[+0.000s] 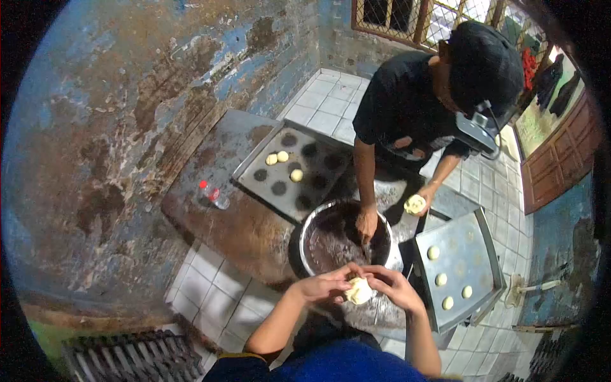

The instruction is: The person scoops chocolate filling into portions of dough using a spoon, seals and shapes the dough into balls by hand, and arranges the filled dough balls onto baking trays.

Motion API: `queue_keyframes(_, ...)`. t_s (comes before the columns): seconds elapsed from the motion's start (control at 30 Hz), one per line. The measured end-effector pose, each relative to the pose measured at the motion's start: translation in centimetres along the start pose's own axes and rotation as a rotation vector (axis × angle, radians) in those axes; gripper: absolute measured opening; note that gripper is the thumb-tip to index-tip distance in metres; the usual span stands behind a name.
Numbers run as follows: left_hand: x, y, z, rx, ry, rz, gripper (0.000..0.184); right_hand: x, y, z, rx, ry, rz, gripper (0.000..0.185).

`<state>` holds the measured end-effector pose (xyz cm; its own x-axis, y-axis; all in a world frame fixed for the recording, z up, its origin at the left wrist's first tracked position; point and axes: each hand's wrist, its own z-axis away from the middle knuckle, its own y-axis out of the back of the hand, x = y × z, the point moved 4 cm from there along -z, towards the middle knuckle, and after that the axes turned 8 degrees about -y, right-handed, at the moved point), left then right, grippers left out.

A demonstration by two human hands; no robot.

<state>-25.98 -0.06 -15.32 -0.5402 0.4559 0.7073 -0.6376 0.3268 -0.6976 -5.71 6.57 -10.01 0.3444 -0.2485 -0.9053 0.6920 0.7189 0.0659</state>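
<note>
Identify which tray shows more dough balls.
The tray at the picture's right: four dough balls lie on it, while the other tray, beside the bottle, carries only three.

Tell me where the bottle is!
In the head view, the bottle is at the left, on the table, beside the tray holding three dough balls.

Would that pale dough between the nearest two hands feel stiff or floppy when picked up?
The dough is probably soft and pliable, since its surface looks lumpy and uneven. It's likely light, being smaller than the left hand holding it.
</note>
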Motion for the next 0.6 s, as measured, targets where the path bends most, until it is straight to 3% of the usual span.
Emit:
queue_keyframes(0.03,-1.2,-1.8,0.3,-0.01,0.073,-0.062,0.042,0.3,0.0,0.8,-0.097,-0.024,0.111,0.04)
queue_keyframes(0.07,-1.0,-3.5,0.3,-0.017,0.007,-0.222,0.044,0.4,0.2,1.8,-0.118,-0.004,0.073,0.04)
queue_keyframes(0.17,-1.3,-7.6,0.9,0.186,-0.035,-0.23,0.051,1.7,0.9,4.9,-0.173,0.072,0.122,0.037)
queue_keyframes(0.23,-2.0,-9.0,1.1,0.32,-0.094,-0.294,0.043,2.7,1.3,7.0,-0.108,0.151,0.094,0.038)
queue_keyframes(0.27,-2.9,-10.1,1.0,0.43,-0.157,-0.279,0.041,2.2,1.2,8.8,-0.042,0.079,-0.128,0.031)
queue_keyframes(0.3,-3.3,-10.6,0.5,0.536,-0.227,-0.281,0.04,3.1,1.8,9.4,-0.016,0.121,-0.155,0.028)
queue_keyframes(0.37,-5.5,-10.5,-0.5,0.645,-0.377,-0.598,0.041,4.5,2.8,11.1,0.086,0.191,-0.302,0.028)
queue_keyframes(0.4,-6.5,-13.0,-1.6,0.655,-0.463,-0.458,0.043,4.6,3.0,12.3,0.122,0.206,-0.301,0.028)
queue_keyframes(0.5,-8.4,-17.6,-4.8,0.639,-0.568,-0.639,0.044,6.6,2.7,15.0,0.286,0.271,-0.414,0.026)
queue_keyframes(0.6,-9.6,-21.2,-6.7,0.779,-0.747,-0.703,0.051,6.6,2.5,19.3,0.44,0.432,-0.328,0.03)
